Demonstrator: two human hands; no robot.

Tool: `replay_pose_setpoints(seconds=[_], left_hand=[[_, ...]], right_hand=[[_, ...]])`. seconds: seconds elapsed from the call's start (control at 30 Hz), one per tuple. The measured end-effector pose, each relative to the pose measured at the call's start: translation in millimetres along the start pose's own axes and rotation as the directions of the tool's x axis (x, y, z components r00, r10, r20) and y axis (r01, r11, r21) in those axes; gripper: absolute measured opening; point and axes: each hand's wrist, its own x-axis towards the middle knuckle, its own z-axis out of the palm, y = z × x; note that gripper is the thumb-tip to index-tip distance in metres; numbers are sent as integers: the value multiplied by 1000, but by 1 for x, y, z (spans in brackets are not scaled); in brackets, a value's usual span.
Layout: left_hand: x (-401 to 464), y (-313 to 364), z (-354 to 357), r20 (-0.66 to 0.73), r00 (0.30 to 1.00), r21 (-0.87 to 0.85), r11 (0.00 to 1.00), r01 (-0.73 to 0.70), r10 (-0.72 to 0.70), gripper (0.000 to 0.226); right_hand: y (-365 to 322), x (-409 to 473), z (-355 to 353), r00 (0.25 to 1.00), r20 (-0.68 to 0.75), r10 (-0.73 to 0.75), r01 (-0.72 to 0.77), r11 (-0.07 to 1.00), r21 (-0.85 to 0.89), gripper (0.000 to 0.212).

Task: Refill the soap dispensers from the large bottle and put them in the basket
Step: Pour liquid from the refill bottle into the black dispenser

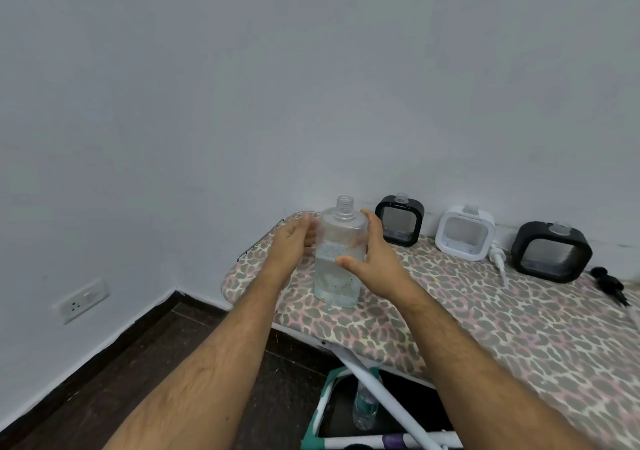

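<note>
Large bottle (341, 259) upright on ironing board (485, 328), cap off.
Left hand (294, 241) and right hand (372, 255) cupping its sides; dispensers (400, 221) at 2 o'clock.

Even, soft, dim-grey light, faint shadows, slight overall blur, wide-angle bending toward edges.

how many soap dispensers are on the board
3, in a row along the wall: a black dispenser beside the large bottle, a white dispenser in the middle, another black one rightmost.
</note>
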Motion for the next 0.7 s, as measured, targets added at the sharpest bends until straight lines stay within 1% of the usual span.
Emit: replay_pose_setpoints(seconds=[0.07, 0.1, 0.23, 0.27, 0.33, 0.43, 0.5, 0.63, 0.7], left_hand=[[-13, 0, 1, 56, 998, -63, 998, 12, -9, 48], [-18, -2, 2, 72, 997, -62, 998, 4, 1, 50], [-32, -6, 4, 89, 996, 52, 998, -35, 30, 66], [-34, -6, 5, 94, 995, 71, 996, -48, 41, 68], [-36, -5, 7, 86, 995, 89, 994, -62, 55, 70], [-38, -5, 12, 43, 996, 90, 993, -77, 73, 70], [-36, -10, 15, -6, 997, 106, 991, -82, 83, 72], [-37, -17, 17, -44, 996, 90, 994, -68, 72, 72], [-42, -14, 20, -109, 989, 131, 988, -86, 101, 68]], right_hand=[[-4, -2, -3, 1000, 19, 8, -8, 1000, 7, 105], [-6, -3, -6, 999, 33, 11, -11, 1000, 10, 108], [-7, -4, -14, 995, 84, 55, -57, 998, 17, 115], [-6, -5, -15, 994, 93, 63, -68, 996, 54, 111], [-2, -7, -16, 993, 98, 68, -83, 984, 156, 93], [8, -10, -12, 990, 14, 140, -139, 957, 256, 65], [14, -10, -8, 984, -44, 171, -152, 949, 276, 53], [18, -11, -6, 985, -40, 166, -144, 935, 324, 58], [19, -12, -10, 986, -10, 168, -154, 928, 340, 62]])
